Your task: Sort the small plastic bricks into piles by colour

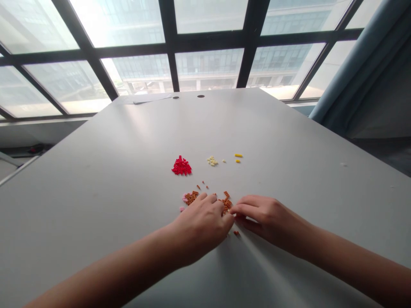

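Note:
My left hand [201, 224] rests on the grey table [128, 171] with its fingers curled down over a loose heap of small orange-brown beads [192, 197]. My right hand [266, 216] lies beside it, its fingers pressed together in a pinch at the heap's right edge; what the fingertips hold is too small to see. The two hands touch at the fingertips. A few pink beads [184, 198] lie at the heap's left. A tidy pile of red beads [181, 166] sits further away.
Beyond the heap lie a small cluster of cream beads [212, 161] and two yellow beads [238, 157]. A sheet of paper [144, 99] lies at the table's far edge by two cable holes. Large windows stand behind; a blue curtain [359, 72] hangs at right.

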`<state>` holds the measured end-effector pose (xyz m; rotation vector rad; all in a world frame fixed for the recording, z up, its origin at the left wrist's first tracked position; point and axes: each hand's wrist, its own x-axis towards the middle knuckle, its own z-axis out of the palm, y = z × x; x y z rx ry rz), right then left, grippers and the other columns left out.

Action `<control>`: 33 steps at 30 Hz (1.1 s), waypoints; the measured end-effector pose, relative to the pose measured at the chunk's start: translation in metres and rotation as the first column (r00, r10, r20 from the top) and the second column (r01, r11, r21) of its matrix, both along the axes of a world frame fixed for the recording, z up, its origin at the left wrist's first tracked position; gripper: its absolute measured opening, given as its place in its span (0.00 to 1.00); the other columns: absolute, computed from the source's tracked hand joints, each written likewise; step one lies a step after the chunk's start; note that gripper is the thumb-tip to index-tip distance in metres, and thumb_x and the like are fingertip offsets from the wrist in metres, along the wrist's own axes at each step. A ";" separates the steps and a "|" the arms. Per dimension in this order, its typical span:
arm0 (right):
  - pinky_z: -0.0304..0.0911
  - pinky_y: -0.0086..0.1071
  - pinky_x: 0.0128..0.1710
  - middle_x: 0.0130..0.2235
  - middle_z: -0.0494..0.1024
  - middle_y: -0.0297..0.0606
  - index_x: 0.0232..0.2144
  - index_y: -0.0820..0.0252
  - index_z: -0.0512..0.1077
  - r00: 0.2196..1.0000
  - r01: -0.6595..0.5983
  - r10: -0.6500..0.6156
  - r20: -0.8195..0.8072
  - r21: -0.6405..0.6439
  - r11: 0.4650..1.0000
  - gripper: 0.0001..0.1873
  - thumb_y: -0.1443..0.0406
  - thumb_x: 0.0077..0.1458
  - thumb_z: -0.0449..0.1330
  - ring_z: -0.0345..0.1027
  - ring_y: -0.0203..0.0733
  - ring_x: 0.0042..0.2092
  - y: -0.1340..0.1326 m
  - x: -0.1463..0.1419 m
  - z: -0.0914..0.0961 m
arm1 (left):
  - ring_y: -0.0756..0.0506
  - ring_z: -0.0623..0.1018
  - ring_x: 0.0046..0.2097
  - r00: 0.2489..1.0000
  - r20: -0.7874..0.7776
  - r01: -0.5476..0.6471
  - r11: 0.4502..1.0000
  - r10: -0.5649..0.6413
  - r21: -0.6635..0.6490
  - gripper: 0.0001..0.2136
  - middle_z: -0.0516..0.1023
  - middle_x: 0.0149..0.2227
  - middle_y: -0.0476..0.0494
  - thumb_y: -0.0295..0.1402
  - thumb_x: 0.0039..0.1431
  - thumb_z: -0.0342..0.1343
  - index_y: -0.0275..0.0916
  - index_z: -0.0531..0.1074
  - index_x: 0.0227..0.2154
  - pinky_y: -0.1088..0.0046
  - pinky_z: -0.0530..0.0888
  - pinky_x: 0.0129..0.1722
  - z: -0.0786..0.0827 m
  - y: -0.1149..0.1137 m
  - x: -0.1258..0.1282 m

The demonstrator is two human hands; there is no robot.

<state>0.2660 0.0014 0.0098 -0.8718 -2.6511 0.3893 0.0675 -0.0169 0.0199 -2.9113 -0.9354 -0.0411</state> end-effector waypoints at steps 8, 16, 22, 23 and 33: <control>0.62 0.26 0.31 0.29 0.75 0.38 0.30 0.61 0.73 0.999 0.048 -0.048 -0.017 -0.009 0.999 0.09 0.68 0.59 0.53 0.68 0.36 0.30 -0.001 -0.001 -0.003 | 0.45 0.69 0.32 0.998 0.051 -0.042 0.997 0.046 -0.071 0.02 0.71 0.30 0.46 0.25 0.56 0.52 0.37 0.67 0.30 0.68 0.66 0.33 0.000 0.003 -0.003; 0.64 0.27 0.32 0.31 0.76 0.40 0.32 0.62 0.72 0.996 0.059 -0.051 -0.076 0.113 0.992 0.12 0.67 0.62 0.50 0.70 0.37 0.31 -0.004 -0.003 -0.013 | 0.46 0.74 0.35 0.852 0.343 -0.372 0.918 0.395 -0.133 0.04 0.77 0.31 0.45 0.24 0.55 0.54 0.37 0.73 0.30 0.68 0.70 0.39 0.016 0.049 -0.010; 0.67 0.29 0.33 0.33 0.77 0.42 0.35 0.62 0.73 0.995 0.031 -0.013 -0.096 0.181 0.983 0.10 0.69 0.61 0.51 0.72 0.39 0.33 -0.005 -0.002 -0.015 | 0.46 0.78 0.34 0.689 0.485 -0.471 0.842 0.538 -0.264 0.06 0.81 0.31 0.44 0.23 0.52 0.57 0.36 0.77 0.31 0.69 0.73 0.40 -0.003 0.115 0.000; 0.67 0.29 0.33 0.33 0.77 0.42 0.35 0.62 0.73 0.994 0.032 -0.012 -0.112 0.172 0.985 0.10 0.69 0.61 0.51 0.72 0.38 0.33 -0.005 -0.003 -0.015 | 0.46 0.78 0.34 0.683 0.488 -0.471 0.838 0.544 -0.276 0.06 0.81 0.31 0.43 0.23 0.51 0.58 0.36 0.78 0.30 0.70 0.73 0.39 -0.007 0.123 0.000; 0.70 0.31 0.37 0.35 0.77 0.44 0.37 0.64 0.71 0.982 -0.001 0.040 -0.187 0.205 0.979 0.10 0.68 0.62 0.50 0.72 0.39 0.36 -0.003 -0.004 -0.021 | 0.47 0.80 0.32 0.665 0.516 -0.442 0.841 0.540 -0.312 0.05 0.82 0.30 0.45 0.26 0.52 0.60 0.38 0.80 0.31 0.71 0.74 0.40 -0.001 0.123 -0.018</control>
